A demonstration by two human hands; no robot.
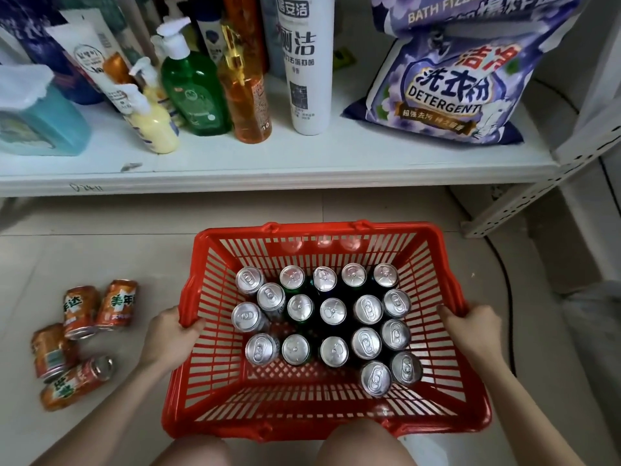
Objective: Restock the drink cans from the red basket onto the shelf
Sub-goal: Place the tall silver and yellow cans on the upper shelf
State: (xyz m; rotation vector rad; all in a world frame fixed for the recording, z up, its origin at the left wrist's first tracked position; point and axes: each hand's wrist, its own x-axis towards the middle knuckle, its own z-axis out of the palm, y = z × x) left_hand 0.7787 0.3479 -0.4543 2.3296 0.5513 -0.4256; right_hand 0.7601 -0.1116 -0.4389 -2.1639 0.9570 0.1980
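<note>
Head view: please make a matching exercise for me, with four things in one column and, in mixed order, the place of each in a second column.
Things:
1. red basket
2. orange cans
3. detergent bag
4. silver-topped cans

Places:
A. standing upright inside the basket
B. on the white shelf, right side
C. gripped at its side rims by the left hand and the right hand
D. on the floor, left of the basket

Pairs: 1-C, 2-D, 3-B, 4-A
</note>
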